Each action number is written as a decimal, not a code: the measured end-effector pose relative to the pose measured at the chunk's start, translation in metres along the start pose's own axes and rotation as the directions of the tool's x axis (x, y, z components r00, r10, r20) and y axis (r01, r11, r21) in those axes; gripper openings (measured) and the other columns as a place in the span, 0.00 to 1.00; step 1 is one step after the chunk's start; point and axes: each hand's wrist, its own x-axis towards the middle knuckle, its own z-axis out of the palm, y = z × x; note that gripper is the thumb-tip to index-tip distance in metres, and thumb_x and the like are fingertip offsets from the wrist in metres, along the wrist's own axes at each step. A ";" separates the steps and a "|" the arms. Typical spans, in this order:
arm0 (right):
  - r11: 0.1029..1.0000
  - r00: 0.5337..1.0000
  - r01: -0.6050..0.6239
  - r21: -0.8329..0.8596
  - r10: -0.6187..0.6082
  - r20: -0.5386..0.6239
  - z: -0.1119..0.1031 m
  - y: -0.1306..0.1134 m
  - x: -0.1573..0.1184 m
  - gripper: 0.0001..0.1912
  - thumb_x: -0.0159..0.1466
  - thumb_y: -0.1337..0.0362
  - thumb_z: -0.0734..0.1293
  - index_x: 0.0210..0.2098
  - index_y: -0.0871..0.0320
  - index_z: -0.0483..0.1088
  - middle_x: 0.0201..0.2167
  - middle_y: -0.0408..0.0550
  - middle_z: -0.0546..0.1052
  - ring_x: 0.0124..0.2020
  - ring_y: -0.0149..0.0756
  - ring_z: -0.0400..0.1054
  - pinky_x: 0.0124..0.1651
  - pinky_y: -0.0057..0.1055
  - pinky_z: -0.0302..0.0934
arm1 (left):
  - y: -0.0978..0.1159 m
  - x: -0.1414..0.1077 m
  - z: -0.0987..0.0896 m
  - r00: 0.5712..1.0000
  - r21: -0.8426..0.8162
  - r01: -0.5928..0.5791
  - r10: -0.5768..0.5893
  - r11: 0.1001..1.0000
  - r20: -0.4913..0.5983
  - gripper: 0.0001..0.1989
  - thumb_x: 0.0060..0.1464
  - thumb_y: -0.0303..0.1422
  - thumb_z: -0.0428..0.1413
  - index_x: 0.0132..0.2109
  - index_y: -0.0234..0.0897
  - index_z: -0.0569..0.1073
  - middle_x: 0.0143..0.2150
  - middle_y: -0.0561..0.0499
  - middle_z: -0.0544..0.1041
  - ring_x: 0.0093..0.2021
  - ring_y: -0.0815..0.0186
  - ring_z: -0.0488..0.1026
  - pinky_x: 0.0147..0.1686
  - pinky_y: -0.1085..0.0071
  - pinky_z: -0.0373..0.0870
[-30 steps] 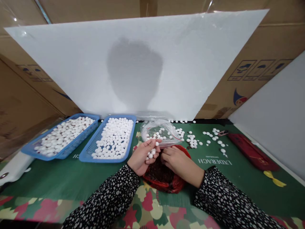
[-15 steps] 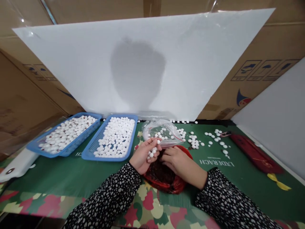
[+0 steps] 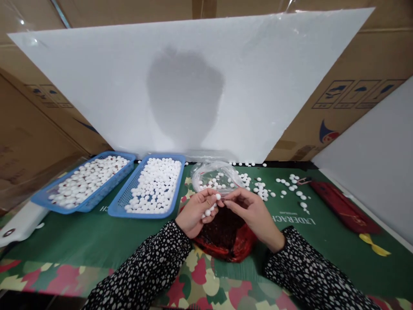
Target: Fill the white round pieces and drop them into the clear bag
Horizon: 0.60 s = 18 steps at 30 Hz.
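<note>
My left hand [image 3: 192,216] is closed around several small white balls [image 3: 207,212]. One more white ball [image 3: 218,196] is pinched at its thumb and fingertip. Just to the right, my right hand [image 3: 258,217] has thumb and forefinger drawn together, their tips close to that ball; whatever sits between them is too small to make out. Beneath both hands lies an opened red bag [image 3: 248,242] with dark, loose, fine material [image 3: 217,232] in it. Behind the hands, a clear plastic bag [image 3: 197,175] with white balls in it rests on the green mat [image 3: 135,241].
Two blue baskets [image 3: 112,211] of white balls stand on the left, beside a white handled object [image 3: 24,226]. Loose balls [image 3: 260,189] lie scattered on the right. A dark red pouch [image 3: 343,206] with a yellow ribbon [image 3: 374,246] is farther right. A white board [image 3: 258,86] rises behind.
My right hand has come up out of the dark material in the red bag, to the pinched ball at my left fingertips. The left hand has stayed nearly in place.
</note>
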 end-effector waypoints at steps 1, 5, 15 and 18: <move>1.000 1.000 -0.016 0.027 0.016 -0.009 0.001 0.000 0.000 0.07 0.61 0.61 0.70 0.35 0.58 0.74 0.31 0.46 0.79 0.33 0.34 0.72 0.37 0.32 0.67 | 0.000 0.000 0.000 1.000 -0.002 0.000 0.000 1.000 -0.006 0.16 0.49 0.37 0.65 0.38 0.32 0.69 0.30 0.51 0.71 0.20 0.79 0.60 0.13 0.84 0.44; 0.990 0.995 -0.084 0.115 0.088 -0.036 0.002 0.003 -0.001 0.06 0.59 0.62 0.71 0.33 0.58 0.75 0.26 0.44 0.79 0.27 0.32 0.71 0.30 0.28 0.66 | 0.001 0.000 0.000 1.000 -0.003 -0.002 0.002 1.000 -0.019 0.16 0.48 0.36 0.66 0.39 0.32 0.70 0.30 0.51 0.72 0.20 0.79 0.61 0.13 0.84 0.45; 0.971 0.981 0.171 -0.165 -0.184 -0.064 0.007 0.001 -0.002 0.07 0.63 0.65 0.67 0.29 0.57 0.73 0.30 0.45 0.78 0.33 0.36 0.71 0.40 0.33 0.65 | 0.000 -0.001 0.001 1.000 0.030 0.002 -0.002 1.000 -0.001 0.16 0.47 0.37 0.66 0.35 0.33 0.70 0.30 0.52 0.71 0.20 0.79 0.61 0.13 0.84 0.45; 0.942 0.969 0.230 -0.244 -0.246 -0.038 0.007 -0.001 -0.003 0.07 0.65 0.66 0.65 0.30 0.56 0.72 0.29 0.45 0.77 0.34 0.36 0.71 0.41 0.33 0.64 | 0.000 -0.001 0.002 1.000 0.039 0.012 -0.012 0.999 -0.002 0.17 0.46 0.38 0.67 0.34 0.32 0.70 0.28 0.53 0.71 0.20 0.79 0.60 0.13 0.83 0.44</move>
